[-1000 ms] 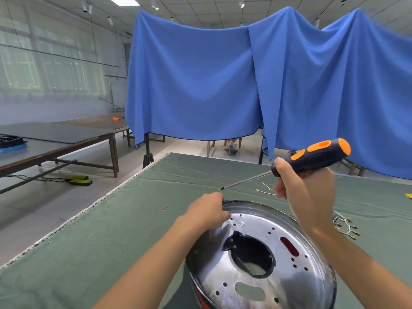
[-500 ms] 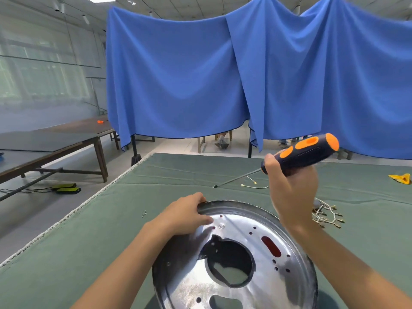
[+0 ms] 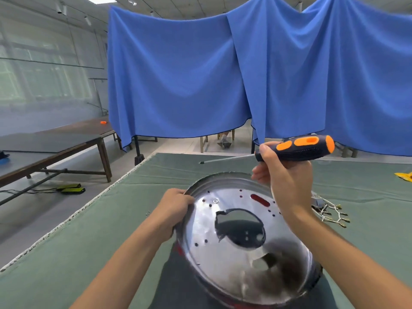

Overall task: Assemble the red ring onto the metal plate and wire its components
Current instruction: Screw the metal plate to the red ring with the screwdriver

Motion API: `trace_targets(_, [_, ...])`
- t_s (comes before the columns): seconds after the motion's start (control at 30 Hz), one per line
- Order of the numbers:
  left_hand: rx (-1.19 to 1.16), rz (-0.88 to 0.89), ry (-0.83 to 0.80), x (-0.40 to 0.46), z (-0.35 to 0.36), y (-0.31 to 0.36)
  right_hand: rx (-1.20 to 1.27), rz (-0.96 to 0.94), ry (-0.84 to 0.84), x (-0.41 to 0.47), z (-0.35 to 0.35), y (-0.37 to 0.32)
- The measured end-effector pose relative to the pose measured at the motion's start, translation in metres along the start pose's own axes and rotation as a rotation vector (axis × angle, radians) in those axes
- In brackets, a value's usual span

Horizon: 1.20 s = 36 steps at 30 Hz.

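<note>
Left hand [image 3: 176, 205] curled over the left rim of the round, shiny, perforated metal plate [image 3: 223, 259], tilted above the green cloth-covered surface [image 3: 78, 241]; red ring [image 3: 179, 250] peeking underneath. Likely stiff, light, slippery, sharp-edged: best gripped at the rim. Right hand [image 3: 287, 181] wrapped round the orange-and-black screwdriver [image 3: 296, 148], clear of the plate.

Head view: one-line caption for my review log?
Left hand grips metal plate rim; right hand holds screwdriver above it.

No readable text, labels, brands or numbers on anything in view.
</note>
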<state>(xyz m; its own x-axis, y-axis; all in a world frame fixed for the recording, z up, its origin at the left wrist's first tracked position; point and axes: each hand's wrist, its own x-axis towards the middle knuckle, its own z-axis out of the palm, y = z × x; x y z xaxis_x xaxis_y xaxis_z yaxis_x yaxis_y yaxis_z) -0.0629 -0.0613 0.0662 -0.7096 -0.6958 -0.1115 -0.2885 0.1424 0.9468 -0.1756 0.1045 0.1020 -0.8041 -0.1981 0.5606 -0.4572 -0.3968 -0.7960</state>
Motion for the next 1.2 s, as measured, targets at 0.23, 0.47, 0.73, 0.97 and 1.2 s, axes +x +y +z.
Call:
trace_targets(0.23, [-0.341, -0.283, -0.060, -0.012, 0.017, -0.025, 0.021, 0.075, 0.035, -0.006, 0.004, 0.006])
trace_targets(0.47, [-0.159, -0.312, -0.209, -0.002, 0.013, -0.030, -0.007, 0.137, 0.027, -0.010, 0.001, 0.021])
trace_targets(0.73, [-0.240, 0.040, 0.156, 0.005, 0.018, -0.026, 0.145, 0.034, 0.006, -0.009, 0.006, 0.006])
trace_targets(0.97, [-0.316, 0.128, 0.424, 0.015, 0.023, -0.041, 0.244, 0.110, -0.087, -0.006, 0.013, 0.001])
trace_targets(1.2, [-0.357, 0.205, 0.435, 0.013, 0.024, -0.045, 0.235, 0.064, 0.006, -0.009, 0.010, 0.008])
